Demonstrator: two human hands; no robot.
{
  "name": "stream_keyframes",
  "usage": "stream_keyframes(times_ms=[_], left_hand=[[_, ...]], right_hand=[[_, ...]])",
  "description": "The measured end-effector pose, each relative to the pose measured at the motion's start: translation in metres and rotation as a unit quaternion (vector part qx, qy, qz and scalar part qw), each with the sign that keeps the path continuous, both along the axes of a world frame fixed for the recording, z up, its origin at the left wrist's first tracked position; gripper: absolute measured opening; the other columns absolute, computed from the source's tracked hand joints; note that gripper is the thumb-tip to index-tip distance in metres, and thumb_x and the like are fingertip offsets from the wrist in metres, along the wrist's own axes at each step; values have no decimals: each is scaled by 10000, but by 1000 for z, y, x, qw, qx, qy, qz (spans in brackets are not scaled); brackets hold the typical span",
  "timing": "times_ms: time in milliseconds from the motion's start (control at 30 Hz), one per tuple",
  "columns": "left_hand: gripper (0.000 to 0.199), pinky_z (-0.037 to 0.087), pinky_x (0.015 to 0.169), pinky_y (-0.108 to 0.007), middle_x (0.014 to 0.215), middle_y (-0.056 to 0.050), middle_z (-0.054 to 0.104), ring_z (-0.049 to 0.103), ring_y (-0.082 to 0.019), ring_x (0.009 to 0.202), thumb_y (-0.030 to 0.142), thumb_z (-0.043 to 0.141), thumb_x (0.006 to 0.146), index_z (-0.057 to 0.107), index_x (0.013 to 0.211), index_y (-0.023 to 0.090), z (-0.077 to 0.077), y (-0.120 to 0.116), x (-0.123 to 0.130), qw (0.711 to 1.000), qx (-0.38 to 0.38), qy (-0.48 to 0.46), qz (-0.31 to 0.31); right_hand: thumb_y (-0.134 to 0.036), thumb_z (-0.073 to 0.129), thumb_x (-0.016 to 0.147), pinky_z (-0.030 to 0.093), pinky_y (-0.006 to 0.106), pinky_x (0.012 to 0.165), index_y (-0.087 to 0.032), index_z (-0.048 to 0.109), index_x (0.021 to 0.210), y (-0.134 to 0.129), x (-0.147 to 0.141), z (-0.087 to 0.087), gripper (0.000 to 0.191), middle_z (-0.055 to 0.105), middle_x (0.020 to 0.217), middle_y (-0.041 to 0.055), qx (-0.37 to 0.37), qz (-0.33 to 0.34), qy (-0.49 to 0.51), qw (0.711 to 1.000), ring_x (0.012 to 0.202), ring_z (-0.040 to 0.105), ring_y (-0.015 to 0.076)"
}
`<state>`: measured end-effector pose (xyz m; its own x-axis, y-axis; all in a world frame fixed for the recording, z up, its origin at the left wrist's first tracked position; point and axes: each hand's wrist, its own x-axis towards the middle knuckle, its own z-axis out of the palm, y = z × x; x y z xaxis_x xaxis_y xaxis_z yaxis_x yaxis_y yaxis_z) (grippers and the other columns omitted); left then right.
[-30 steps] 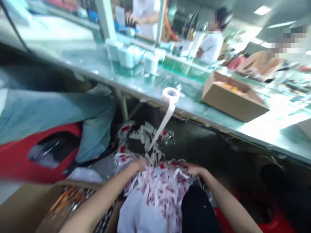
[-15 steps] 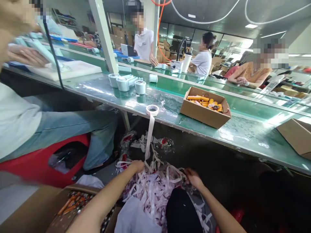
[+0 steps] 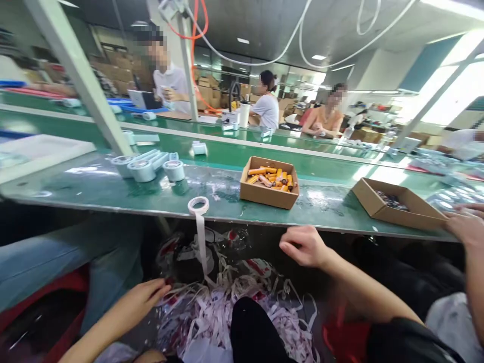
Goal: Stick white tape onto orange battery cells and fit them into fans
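Observation:
My left hand is low on the left, its fingers stretched toward a heap of pale paper strips and clear plastic scraps; I see nothing held in it. My right hand is raised just below the table's front edge, fingers curled in; whether they hold anything is hidden. A roll of white tape lies at the table edge, its loose tail hanging down to the heap. Behind the right hand, on the table, stands a cardboard box of orange cylindrical batteries.
Several light blue plastic housings stand left on the green table. At right, a person's hands are by another cardboard box with small dark parts. A slanted metal post rises at left. People sit across the conveyor.
My view has swung right. My right hand has risen from beside the strips to the table edge. My left hand has drawn back leftward from the tape tail.

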<state>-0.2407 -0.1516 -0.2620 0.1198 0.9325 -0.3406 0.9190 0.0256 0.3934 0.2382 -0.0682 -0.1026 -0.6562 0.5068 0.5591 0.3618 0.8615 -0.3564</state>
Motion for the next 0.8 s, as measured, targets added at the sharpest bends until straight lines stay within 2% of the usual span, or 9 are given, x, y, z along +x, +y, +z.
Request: stream_keyframes(times_ms=[67, 167, 233, 333, 400, 433, 533, 667, 800], left_hand=[[441, 533, 804, -316, 744, 101, 730, 718, -234, 805, 659, 370, 844, 654, 663, 375, 32, 17, -16, 993, 100, -65, 22], [307, 535, 695, -356, 711, 155, 720, 716, -254, 719, 694, 484, 779, 664, 695, 460, 84, 42, -35, 956, 254, -130, 66], [194, 547, 716, -384, 789, 133, 755, 729, -267, 737, 638, 564, 790, 690, 799, 491, 117, 59, -46, 911, 377, -141, 91], [172, 526, 737, -383, 815, 55, 762, 714, -254, 746, 529, 583, 867, 689, 828, 400, 158, 93, -63, 836, 526, -99, 125], [292, 510, 734, -360, 783, -4, 742, 694, -236, 758, 497, 510, 928, 652, 758, 307, 178, 126, -78, 800, 574, -98, 141], [344, 516, 781, -358, 798, -36, 737, 693, -236, 802, 477, 452, 959, 638, 752, 274, 183, 144, -88, 799, 570, -112, 156], [376, 496, 731, -323, 741, -55, 691, 632, -200, 716, 464, 448, 967, 607, 720, 229, 185, 190, -122, 787, 542, -133, 263], [401, 442, 650, -288, 669, -26, 643, 581, -169, 630, 462, 456, 987, 604, 705, 218, 174, 210, -141, 779, 492, -179, 345], [411, 380, 639, -295, 582, -6, 571, 537, -163, 597, 451, 485, 966, 578, 641, 216, 175, 205, -134, 829, 440, -114, 327]], right_hand=[[-292, 571, 1045, 446, 268, 592, -203, 698, 835, 17, -28, 52, 261, 678, 678, 24, 91, -10, -2, 996, 598, 600, 130], [-304, 576, 1039, 479, 293, 682, -201, 717, 882, 64, -82, 109, 234, 710, 763, 37, 176, -33, -51, 983, 700, 640, 156], [-330, 558, 1043, 483, 310, 724, -209, 737, 916, 111, -122, 135, 251, 737, 828, 42, 197, -57, -112, 972, 771, 661, 177], [-332, 557, 1026, 500, 329, 797, -219, 760, 1076, 200, -182, 159, 237, 779, 995, 58, 184, -96, -226, 952, 908, 697, 218], [-336, 586, 1005, 520, 368, 900, -209, 745, 1206, 267, -221, 161, 286, 770, 1187, 101, 155, -116, -314, 930, 1067, 707, 275], [-355, 606, 997, 521, 397, 960, -194, 719, 1290, 300, -242, 156, 352, 745, 1279, 133, 131, -126, -354, 918, 1154, 692, 310], [-475, 633, 994, 487, 433, 1102, -130, 533, 1536, 378, -299, 129, 650, 598, 1516, 210, 25, -134, -413, 900, 1348, 610, 359], [-552, 622, 998, 516, 353, 1079, -149, 524, 1547, 417, -344, 91, 688, 637, 1481, 174, -26, -93, -421, 902, 1310, 649, 299], [-639, 765, 860, 509, 437, 1101, -200, 637, 1442, 432, -387, 84, 740, 665, 1407, 173, -7, -85, -408, 909, 1298, 636, 365]])
